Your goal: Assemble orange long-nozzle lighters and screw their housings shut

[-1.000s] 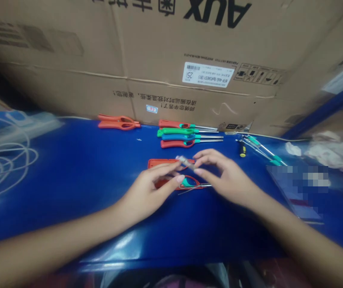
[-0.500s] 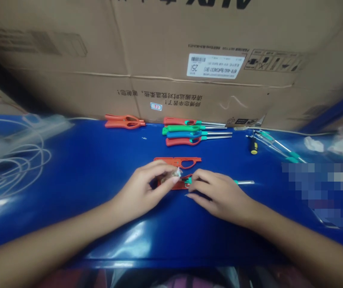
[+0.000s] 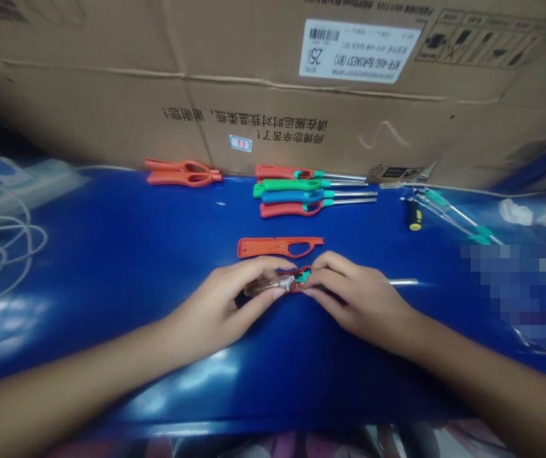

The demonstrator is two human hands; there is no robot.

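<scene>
cardboard box: the big cardboard box is standing along the far edge, its printing showing upside down and a white label sticking to its front.
blue table: the glossy blue table is spreading under everything else.
left hand: the left hand is closing thumb and fingers around the translucent part, holding it over the near end of the work.
right hand: the right hand is bunching its fingertips on the open lighter, gripping it by the green piece.
white cable: the white cable is lying in loops at the left.
lighters: four long lighters are lying side by side near the box, showing red, green, blue and red handles, metal tubes pointing right.
open lighter: the open lighter is lying between and under both hands, its metal tube poking out past the right hand.
orange shells: two orange shells are resting together left of the lighters.
loose shell: one loose orange shell is lying just beyond the hands.
green-ended tubes: the tubes are lying at the right, near the white tissue.
screwdriver: the black and yellow screwdriver is lying beside them.
translucent part: its pale tip is facing the green piece; finer details are blurring.
</scene>
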